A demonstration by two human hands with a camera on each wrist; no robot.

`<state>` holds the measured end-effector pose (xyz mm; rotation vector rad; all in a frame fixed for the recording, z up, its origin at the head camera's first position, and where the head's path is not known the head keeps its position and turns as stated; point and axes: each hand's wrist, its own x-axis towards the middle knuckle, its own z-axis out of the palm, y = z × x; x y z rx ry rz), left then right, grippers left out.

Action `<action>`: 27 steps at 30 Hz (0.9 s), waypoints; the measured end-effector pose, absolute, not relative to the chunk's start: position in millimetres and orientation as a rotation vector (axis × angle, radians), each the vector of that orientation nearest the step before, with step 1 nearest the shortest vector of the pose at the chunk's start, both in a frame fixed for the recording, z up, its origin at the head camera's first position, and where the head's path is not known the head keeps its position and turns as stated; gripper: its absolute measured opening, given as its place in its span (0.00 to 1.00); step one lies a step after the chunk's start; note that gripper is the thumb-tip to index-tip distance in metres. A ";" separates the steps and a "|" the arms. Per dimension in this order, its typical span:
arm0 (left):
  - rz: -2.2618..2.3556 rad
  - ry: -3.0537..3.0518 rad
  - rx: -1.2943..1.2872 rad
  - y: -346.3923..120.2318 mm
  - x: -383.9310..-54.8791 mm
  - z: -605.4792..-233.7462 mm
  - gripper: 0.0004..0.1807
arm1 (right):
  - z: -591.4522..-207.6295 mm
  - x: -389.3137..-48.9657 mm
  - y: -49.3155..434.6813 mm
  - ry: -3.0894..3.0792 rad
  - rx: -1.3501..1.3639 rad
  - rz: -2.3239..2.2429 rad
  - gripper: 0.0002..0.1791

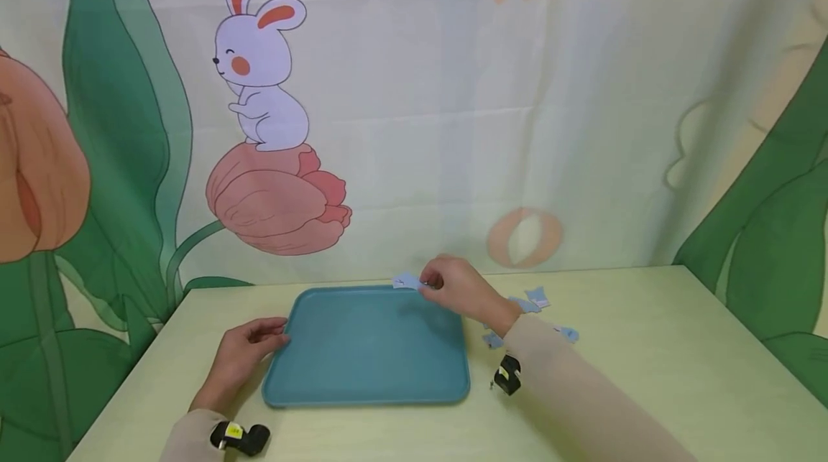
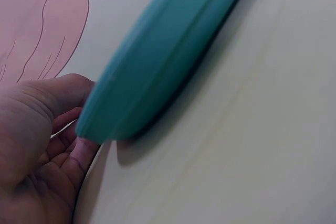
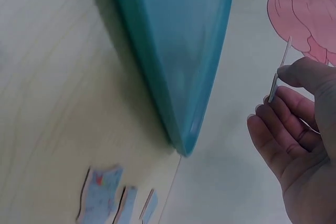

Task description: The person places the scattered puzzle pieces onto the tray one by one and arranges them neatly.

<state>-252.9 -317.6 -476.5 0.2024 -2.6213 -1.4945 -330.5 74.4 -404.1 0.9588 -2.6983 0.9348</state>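
A teal rectangular tray (image 1: 362,358) lies on the table, its inside bare. At its left edge is my left hand (image 1: 238,356); in the left wrist view the thumb lies at the rim and fingers reach beneath the tray's edge (image 2: 142,77). Over the tray's far right part, my right hand (image 1: 462,291) pinches a light-blue jigsaw puzzle piece (image 1: 405,281) between thumb and fingers. The right wrist view shows that piece (image 3: 273,86) edge-on as a thin flat sheet, raised off the tray.
Several more blue puzzle pieces (image 1: 537,297) lie on the pale table (image 1: 647,361) right of the tray, partly hidden by the right forearm. A printed curtain (image 1: 414,124) with a rabbit and tulips hangs behind the table's far edge.
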 end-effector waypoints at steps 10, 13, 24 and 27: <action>-1.508 -2.613 0.212 -318.6 -252.0 -475.0 0.23 | -405.7 -336.2 36.7 -2.739 0.996 0.850 0.06; -1.515 -2.615 0.221 -318.2 -252.0 -474.3 0.23 | -408.0 -338.3 26.9 -2.750 1.015 0.836 0.06; -1.512 -2.613 0.218 -317.7 -252.4 -475.1 0.23 | -409.0 -340.8 -10.8 -2.851 1.005 0.859 0.08; -1.499 -2.617 0.208 -317.0 -252.6 -475.4 0.23 | -409.9 -342.6 -19.4 -2.862 1.006 0.837 0.08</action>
